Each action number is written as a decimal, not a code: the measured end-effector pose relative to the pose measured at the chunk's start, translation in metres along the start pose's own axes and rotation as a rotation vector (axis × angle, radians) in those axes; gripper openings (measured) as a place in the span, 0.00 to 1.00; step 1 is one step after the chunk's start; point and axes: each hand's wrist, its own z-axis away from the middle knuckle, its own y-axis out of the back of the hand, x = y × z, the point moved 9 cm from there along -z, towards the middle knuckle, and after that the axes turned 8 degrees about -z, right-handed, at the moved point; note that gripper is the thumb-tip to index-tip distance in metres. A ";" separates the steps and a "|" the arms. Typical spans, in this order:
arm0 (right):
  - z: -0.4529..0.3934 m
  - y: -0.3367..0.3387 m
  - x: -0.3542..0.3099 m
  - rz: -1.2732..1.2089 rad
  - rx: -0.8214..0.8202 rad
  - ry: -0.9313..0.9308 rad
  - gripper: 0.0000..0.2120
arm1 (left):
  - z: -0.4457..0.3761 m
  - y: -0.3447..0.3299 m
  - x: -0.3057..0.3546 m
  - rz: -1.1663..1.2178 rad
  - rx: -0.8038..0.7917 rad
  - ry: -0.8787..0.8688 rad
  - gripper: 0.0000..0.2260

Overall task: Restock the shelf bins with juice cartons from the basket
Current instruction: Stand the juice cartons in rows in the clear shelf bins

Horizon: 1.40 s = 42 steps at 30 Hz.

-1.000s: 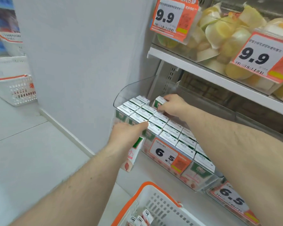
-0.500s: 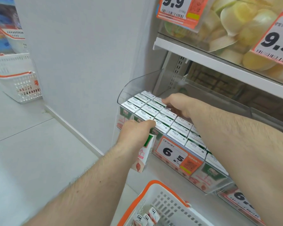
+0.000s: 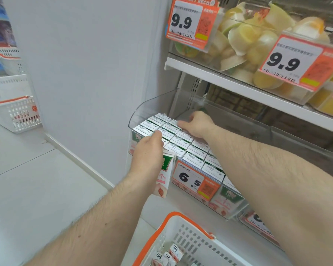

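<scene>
Pale grey floor tiles and a plain white wall panel fill the left of the frame, and a white metal store shelf [image 3: 229,84] runs across the upper right. Below it, at centre, we see a clear plastic shelf bin [image 3: 152,104] packed with rows of small white-topped juice cartons [image 3: 183,143], standing upright and touching one another; an orange-and-white 6.5 price tag [image 3: 195,182] hangs on its front wall. Our right hand [image 3: 195,124] lies on the carton tops at the back of the bin, fingers stretched flat toward the left and closed round nothing. Our left hand [image 3: 147,156] is wrapped round one green-and-white juice carton with a peach picture [image 3: 165,176], held upright just in front of the bin's left front corner, with the fingertips touching the front row of tops. At the bottom centre sits a white plastic basket with an orange rim [image 3: 183,230], holding a few more small cartons [image 3: 169,254] lying loose. On the upper shelf, clear tubs of pale yellow cut fruit [image 3: 254,45] stand behind two orange 9.9 price tags [image 3: 188,24]. At the far left stand stacked white baskets with orange trim [image 3: 15,112].
</scene>
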 end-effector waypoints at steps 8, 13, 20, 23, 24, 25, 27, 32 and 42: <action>0.138 0.057 -0.040 -0.443 0.105 0.316 0.09 | 0.028 -0.005 0.007 0.152 -0.022 -0.011 0.17; 0.206 0.047 -0.036 -0.358 -0.091 0.357 0.15 | 0.051 -0.019 0.021 0.192 -0.040 -0.141 0.21; 0.233 0.060 -0.034 -0.119 0.095 0.488 0.17 | 0.080 -0.022 0.050 0.106 -0.080 -0.544 0.16; 0.232 0.071 -0.026 -0.137 0.175 0.483 0.17 | 0.081 -0.021 0.055 0.000 -0.088 -0.653 0.13; 0.229 0.075 -0.022 -0.158 0.199 0.470 0.16 | 0.077 -0.018 0.054 -0.055 -0.043 -0.658 0.10; 0.225 0.079 -0.019 -0.176 0.215 0.459 0.16 | 0.069 -0.012 0.050 -0.105 0.031 -0.637 0.07; 0.213 0.086 -0.015 -0.205 0.229 0.425 0.16 | 0.049 -0.005 0.036 -0.279 0.152 -0.516 0.06; 0.165 0.095 -0.007 -0.230 0.265 0.333 0.14 | 0.021 -0.006 0.002 -0.446 0.220 -0.220 0.33; 0.032 0.033 0.035 -0.131 0.029 -0.095 0.22 | 0.004 -0.031 -0.004 -0.398 0.131 -0.193 0.34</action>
